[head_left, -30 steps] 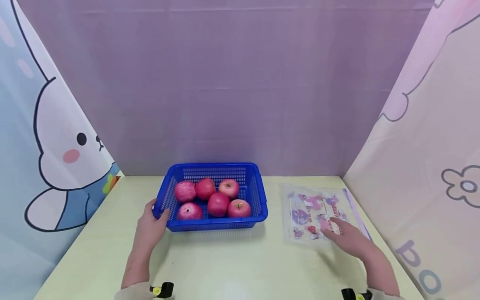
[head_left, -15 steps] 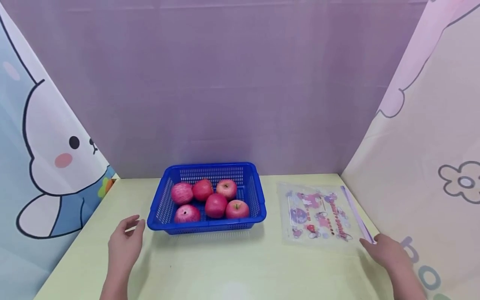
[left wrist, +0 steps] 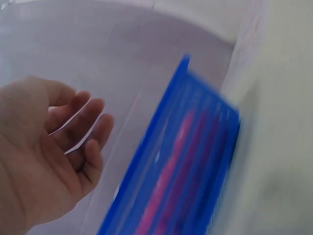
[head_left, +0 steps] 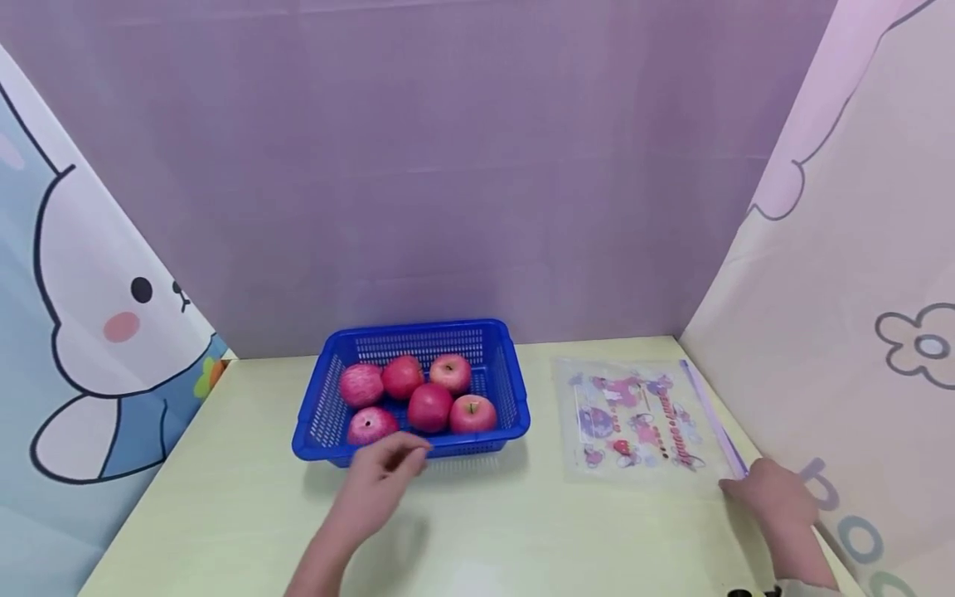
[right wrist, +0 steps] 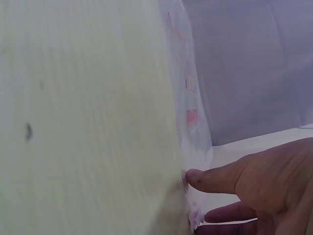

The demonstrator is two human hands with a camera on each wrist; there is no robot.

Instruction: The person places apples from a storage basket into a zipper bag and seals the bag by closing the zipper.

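In the head view, my left hand (head_left: 373, 485) hovers in front of the blue plastic basket (head_left: 515, 373), overlapping its front rim. Its fingers are loosely bent with nothing in them; the left wrist view shows a gap between that hand (left wrist: 54, 152) and the basket wall (left wrist: 171, 147). Several red apples (head_left: 430, 407) lie inside the basket. To the right, a clear plastic bag (head_left: 634, 423) with cartoon prints and a purple strip (head_left: 712, 423) lies flat on the table. My right hand (head_left: 776, 493) pinches its near right corner, thumb (right wrist: 210, 180) on one side and fingers on the other.
The pale table (head_left: 522, 531) ends at a purple cloth backdrop (head_left: 448, 182). A cartoon-printed sheet (head_left: 97, 332) stands along the left and a pale printed sheet (head_left: 836, 290) along the right, close beside the right hand.
My left hand has let go of the basket's left rim, drawn back, then swung right in front of the basket. My right hand moved from the bag's middle to its near right corner.
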